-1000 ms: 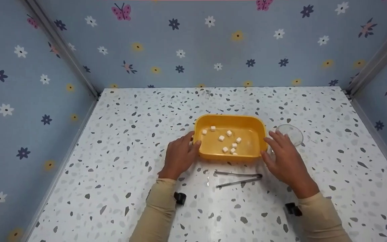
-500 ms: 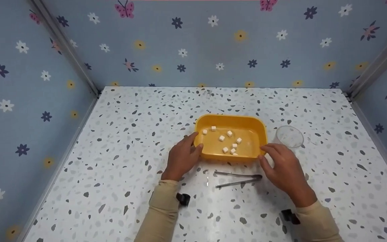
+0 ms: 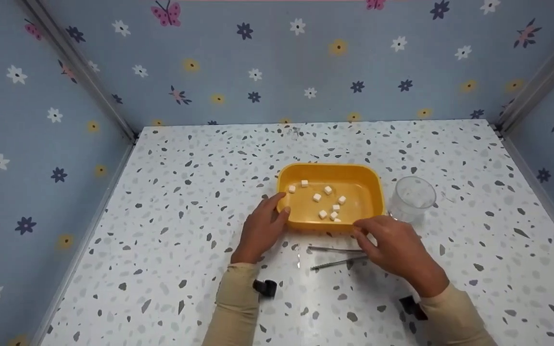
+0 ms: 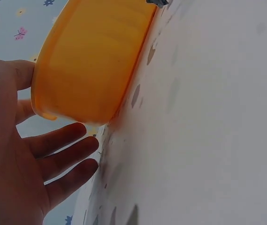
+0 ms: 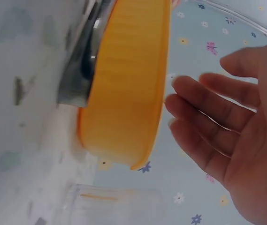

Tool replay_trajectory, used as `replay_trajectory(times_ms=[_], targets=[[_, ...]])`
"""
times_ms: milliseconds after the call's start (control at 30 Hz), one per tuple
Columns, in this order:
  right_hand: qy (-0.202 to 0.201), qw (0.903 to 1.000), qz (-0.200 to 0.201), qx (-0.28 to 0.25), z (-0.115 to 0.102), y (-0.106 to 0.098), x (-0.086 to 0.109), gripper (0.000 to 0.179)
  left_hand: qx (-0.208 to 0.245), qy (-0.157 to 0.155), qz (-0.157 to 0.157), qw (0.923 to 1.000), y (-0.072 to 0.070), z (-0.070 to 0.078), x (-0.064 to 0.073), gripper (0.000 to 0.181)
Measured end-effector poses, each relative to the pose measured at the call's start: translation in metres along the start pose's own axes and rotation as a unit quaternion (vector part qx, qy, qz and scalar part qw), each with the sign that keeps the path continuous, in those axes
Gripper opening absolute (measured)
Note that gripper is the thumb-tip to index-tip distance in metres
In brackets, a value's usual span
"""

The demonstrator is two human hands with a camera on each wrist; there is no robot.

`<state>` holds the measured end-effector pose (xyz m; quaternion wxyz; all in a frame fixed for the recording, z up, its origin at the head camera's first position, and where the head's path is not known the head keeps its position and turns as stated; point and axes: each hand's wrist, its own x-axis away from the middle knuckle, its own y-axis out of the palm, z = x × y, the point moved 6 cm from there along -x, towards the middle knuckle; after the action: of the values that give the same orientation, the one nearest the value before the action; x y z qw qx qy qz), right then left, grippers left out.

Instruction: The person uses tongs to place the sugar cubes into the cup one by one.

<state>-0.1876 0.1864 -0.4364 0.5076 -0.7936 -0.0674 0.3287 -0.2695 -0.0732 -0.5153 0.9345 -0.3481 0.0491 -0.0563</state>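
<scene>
A yellow rectangular plastic tub [image 3: 302, 209] sits on the speckled tabletop with several small white cubes [image 3: 317, 197] inside. My left hand [image 3: 257, 233] holds the tub's rim at its left end between thumb and index finger. Its other fingers extend beside the outer wall in the left wrist view. Near the tub's front right corner hovers my right hand [image 3: 397, 247], fingers loosely bent and apart from the rim in the right wrist view. Beneath that hand lie metal tongs [image 3: 337, 264], their hinged end hidden by it in the head view.
Right of the tub stands a clear cup [image 3: 415, 194], close behind my right hand. Blue flowered panels [image 3: 296, 62] wall off the back and sides of the speckled table [image 3: 200, 158].
My right hand has shifted from the tub's right end leftward and nearer to its front corner, over the tongs' hinge, uncovering more of the cup. My left hand stays at the left rim.
</scene>
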Motion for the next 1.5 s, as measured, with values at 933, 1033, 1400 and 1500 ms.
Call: replay_trajectory(times_ms=[933,1033,1400,1500], targets=[[0.045,0.9814,-0.185,-0.024,0.009,0.046,0.008,0.018,0.043,0.014,0.001,0.999,0.004,-0.008,0.007,0.052],[0.063,0.9774,-0.2,-0.021,0.01,0.048,0.009,0.017,0.041,0.01,0.0,0.9991,0.003,-0.007,0.005,0.052],[0.096,0.9717,-0.215,-0.015,0.009,0.053,0.012,0.021,0.048,0.004,0.0,0.9988,0.005,-0.008,0.004,0.052],[0.089,0.9735,-0.21,-0.007,0.009,0.053,0.012,0.018,0.048,0.006,0.001,0.9988,0.005,-0.008,0.004,0.052]])
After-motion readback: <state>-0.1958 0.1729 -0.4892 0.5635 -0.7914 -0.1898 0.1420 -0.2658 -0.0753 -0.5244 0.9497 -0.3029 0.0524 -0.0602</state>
